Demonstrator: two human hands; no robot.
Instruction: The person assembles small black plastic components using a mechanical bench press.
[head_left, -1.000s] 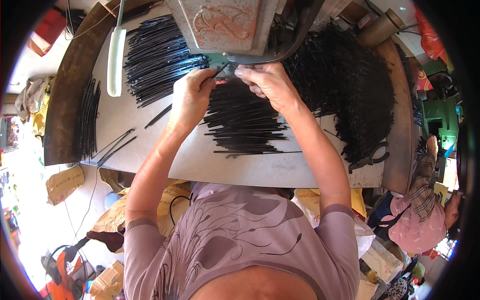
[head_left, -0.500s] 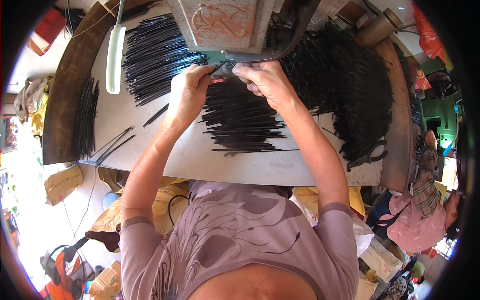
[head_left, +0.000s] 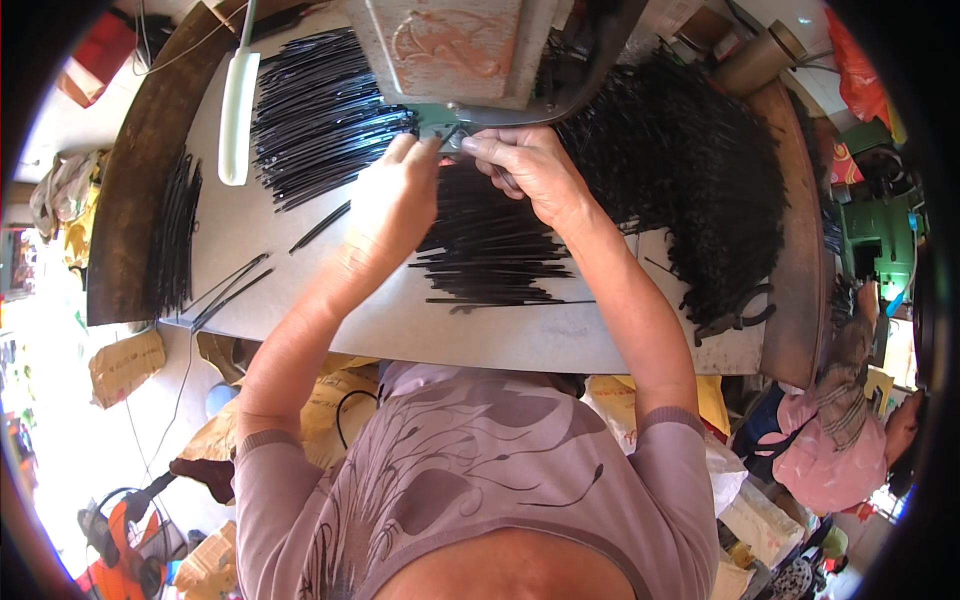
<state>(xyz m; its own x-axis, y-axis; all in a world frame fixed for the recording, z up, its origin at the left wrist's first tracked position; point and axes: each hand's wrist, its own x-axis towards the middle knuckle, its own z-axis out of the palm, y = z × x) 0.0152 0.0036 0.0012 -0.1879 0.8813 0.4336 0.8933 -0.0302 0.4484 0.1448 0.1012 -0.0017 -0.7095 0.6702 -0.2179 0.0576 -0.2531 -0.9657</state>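
My left hand [head_left: 392, 205] is closed, fingertips together just under the machine head [head_left: 455, 50]. A short dark bit of a thin black rod [head_left: 448, 134] shows by those fingertips. Across from it, my right hand [head_left: 528, 172] is pinched with the thumb against the forefinger; what it holds, if anything, is hidden. Both hands meet at the small metal work point [head_left: 458, 140] below the head. Right beneath them lies a stack of thin black rods [head_left: 490, 250]. Another bundle of black rods [head_left: 315, 120] lies to the left of my left hand.
A large heap of black pieces [head_left: 690, 170] covers the table's right side, with black-handled pliers [head_left: 740, 315] at its near edge. A white lamp tube [head_left: 237, 120] hangs at left. Long tweezers-like tools [head_left: 230, 290] lie at the left front edge. A co-worker [head_left: 830, 440] sits at far right.
My left hand has turned so its back faces up, and has shifted slightly right, nearer the work point. The right hand has barely moved. The co-worker's arm has shifted a little.
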